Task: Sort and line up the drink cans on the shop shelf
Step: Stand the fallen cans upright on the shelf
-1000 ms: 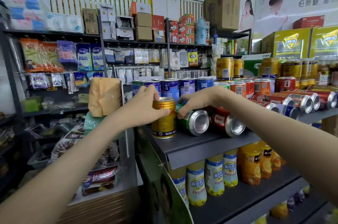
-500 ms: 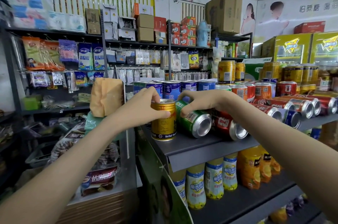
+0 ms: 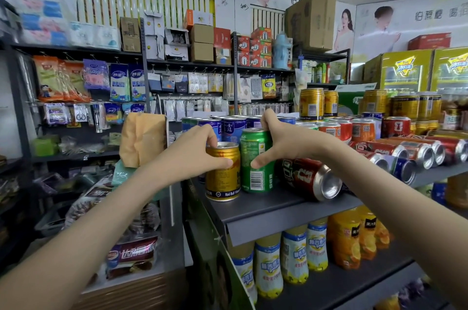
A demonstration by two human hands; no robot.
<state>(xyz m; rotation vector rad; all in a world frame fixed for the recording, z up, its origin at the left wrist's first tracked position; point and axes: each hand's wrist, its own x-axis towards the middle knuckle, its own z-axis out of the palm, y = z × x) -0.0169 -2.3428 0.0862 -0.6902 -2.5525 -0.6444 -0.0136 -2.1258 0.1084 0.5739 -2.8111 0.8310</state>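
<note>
A gold can (image 3: 223,178) stands upright at the left front corner of the dark shelf (image 3: 266,205). My left hand (image 3: 192,150) grips it round its top. Right beside it stands a green can (image 3: 256,160), upright, held by my right hand (image 3: 281,142) with thumb on its front and fingers over its rim. A red can (image 3: 307,178) lies on its side just to the right of the green one. Blue cans (image 3: 229,128) stand in a row behind.
More red and blue cans (image 3: 415,152) lie on their sides along the shelf to the right, with upright orange, red and gold cans (image 3: 311,104) behind. Juice bottles (image 3: 293,259) fill the shelf below. A brown packet (image 3: 141,137) hangs left of the shelf end.
My right hand has tipped the green can from lying on its side to standing upright next to the gold can. My left hand has stayed on the gold can.
</note>
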